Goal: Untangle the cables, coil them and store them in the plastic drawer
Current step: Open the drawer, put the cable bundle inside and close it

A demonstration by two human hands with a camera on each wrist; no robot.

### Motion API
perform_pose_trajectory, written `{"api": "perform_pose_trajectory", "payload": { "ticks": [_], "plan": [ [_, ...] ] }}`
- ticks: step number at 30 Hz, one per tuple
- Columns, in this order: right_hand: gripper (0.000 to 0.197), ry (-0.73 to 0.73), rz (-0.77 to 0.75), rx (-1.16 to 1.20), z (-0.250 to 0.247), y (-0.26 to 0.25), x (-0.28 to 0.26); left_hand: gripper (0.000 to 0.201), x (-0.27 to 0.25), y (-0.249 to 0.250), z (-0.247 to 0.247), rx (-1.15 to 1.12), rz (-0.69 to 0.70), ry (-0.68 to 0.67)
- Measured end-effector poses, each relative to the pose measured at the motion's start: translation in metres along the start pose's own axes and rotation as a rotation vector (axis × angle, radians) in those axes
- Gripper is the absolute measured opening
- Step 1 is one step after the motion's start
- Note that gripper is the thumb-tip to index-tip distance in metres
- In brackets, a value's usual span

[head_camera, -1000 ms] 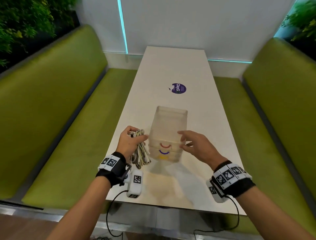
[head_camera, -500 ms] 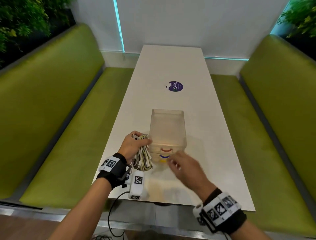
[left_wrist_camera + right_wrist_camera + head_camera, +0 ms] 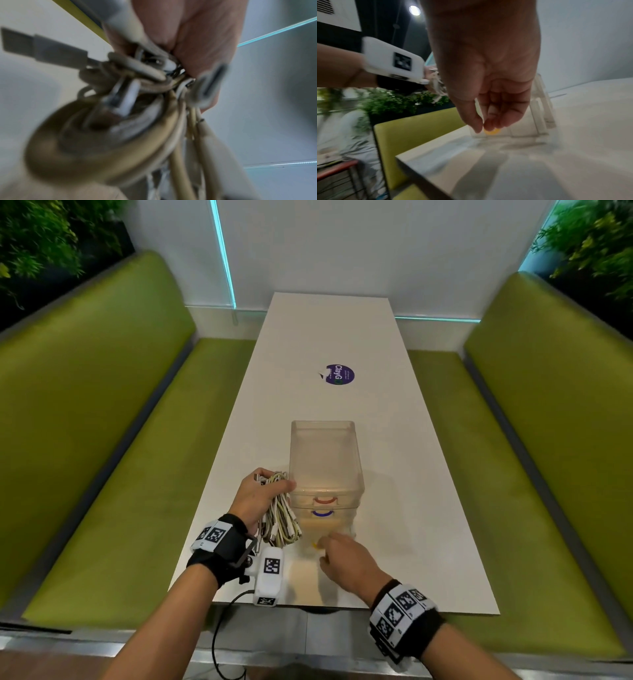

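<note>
A clear plastic drawer unit (image 3: 325, 460) stands on the white table (image 3: 411, 508), with a red handle (image 3: 324, 500), a blue handle (image 3: 322, 513) and a yellow handle (image 3: 314, 545) on its front. The bottom drawer is slid out a little toward me. My right hand (image 3: 323, 549) pinches the yellow handle (image 3: 492, 132) between thumb and fingertips. Just left of the unit, my left hand (image 3: 274, 481) grips a bundle of coiled beige and white cables (image 3: 281, 518). The left wrist view shows the cables (image 3: 120, 135) looped under the curled fingers (image 3: 197, 47), with plugs sticking out.
A purple round sticker (image 3: 339, 374) lies farther along the table. Green benches run along the left (image 3: 102, 440) and the right (image 3: 548, 440). The table's near edge (image 3: 342, 607) is just under my wrists. A seated person in white (image 3: 351, 135) shows blurred at the left.
My right hand left the unit's right side and dropped to the yellow handle at the bottom front. The bottom drawer has slid toward me. The left hand still holds the cables.
</note>
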State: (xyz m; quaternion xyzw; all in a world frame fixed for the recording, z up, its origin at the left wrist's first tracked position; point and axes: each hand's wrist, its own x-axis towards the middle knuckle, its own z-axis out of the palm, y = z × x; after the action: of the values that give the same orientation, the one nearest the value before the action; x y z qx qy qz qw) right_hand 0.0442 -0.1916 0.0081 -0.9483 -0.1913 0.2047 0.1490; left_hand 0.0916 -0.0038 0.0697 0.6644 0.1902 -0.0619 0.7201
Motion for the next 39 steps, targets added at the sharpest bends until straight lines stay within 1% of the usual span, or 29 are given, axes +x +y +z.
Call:
{"api": "perform_pose_trajectory", "payload": {
  "ticks": [2,4,7,9,11,13,16,20,22,24,26,28,29,31,32,34,35,36,38,39],
  "plan": [
    [0.033,-0.08,-0.035,-0.064,0.002,-0.005,-0.016,0.03,0.001,-0.001,0.0,-0.009,-0.008,0.001],
    [0.03,-0.099,-0.087,-0.085,0.004,-0.009,-0.03,0.029,0.001,-0.001,0.001,-0.016,-0.008,-0.001],
    [0.027,0.025,-0.111,0.031,0.002,-0.011,-0.04,0.029,0.001,-0.002,0.0,-0.016,-0.003,0.001],
    [0.03,0.066,-0.095,0.048,0.003,-0.008,-0.038,0.03,0.002,-0.003,-0.001,-0.016,-0.003,0.001],
    [0.034,0.027,-0.07,-0.016,0.004,-0.003,-0.033,0.029,0.003,-0.004,-0.001,-0.016,-0.002,-0.001],
    [0.03,-0.033,-0.06,-0.048,0.004,-0.002,-0.032,0.028,0.003,-0.005,-0.001,-0.012,0.003,-0.002],
    [0.024,-0.117,-0.109,-0.056,0.006,-0.003,-0.04,0.027,0.005,-0.006,-0.002,-0.017,0.006,-0.005],
    [0.027,-0.124,-0.14,-0.018,0.006,-0.001,-0.046,0.034,0.004,-0.007,-0.001,-0.053,-0.009,-0.017],
    [0.033,-0.105,-0.139,0.078,0.001,-0.003,-0.048,0.036,0.001,-0.008,-0.004,-0.06,-0.006,-0.021],
    [0.039,-0.046,-0.125,0.222,-0.009,-0.007,-0.051,0.033,-0.006,-0.009,-0.01,-0.062,0.023,-0.02],
    [0.043,0.072,-0.112,0.39,-0.024,-0.014,-0.053,0.032,-0.019,-0.009,-0.017,-0.092,0.057,-0.022],
    [0.048,0.189,-0.097,0.624,-0.04,-0.024,-0.052,0.031,-0.036,-0.008,-0.018,-0.121,0.1,-0.058],
    [0.053,0.184,-0.091,0.742,-0.047,-0.03,-0.049,0.029,-0.046,-0.007,-0.014,-0.137,0.13,-0.087],
    [0.065,0.086,-0.14,0.919,-0.056,-0.044,-0.042,0.027,-0.066,-0.006,0.002,-0.196,0.207,-0.142],
    [0.07,0.042,-0.183,0.991,-0.057,-0.05,-0.038,0.027,-0.074,-0.006,0.011,-0.236,0.238,-0.152],
    [0.083,0.011,-0.22,1.114,-0.06,-0.057,-0.035,0.028,-0.085,-0.007,0.027,-0.317,0.278,-0.139],
    [0.085,0.009,-0.221,1.138,-0.063,-0.057,-0.035,0.031,-0.089,-0.008,0.033,-0.345,0.293,-0.136],
    [0.082,0.004,-0.222,1.135,-0.065,-0.056,-0.036,0.037,-0.091,-0.009,0.037,-0.367,0.303,-0.148],
    [0.064,0.004,-0.228,1.068,-0.069,-0.054,-0.039,0.061,-0.094,-0.011,0.042,-0.394,0.297,-0.187],
    [0.058,0.029,-0.214,1.043,-0.069,-0.052,-0.04,0.073,-0.096,-0.01,0.044,-0.397,0.289,-0.193]
  ]
}}
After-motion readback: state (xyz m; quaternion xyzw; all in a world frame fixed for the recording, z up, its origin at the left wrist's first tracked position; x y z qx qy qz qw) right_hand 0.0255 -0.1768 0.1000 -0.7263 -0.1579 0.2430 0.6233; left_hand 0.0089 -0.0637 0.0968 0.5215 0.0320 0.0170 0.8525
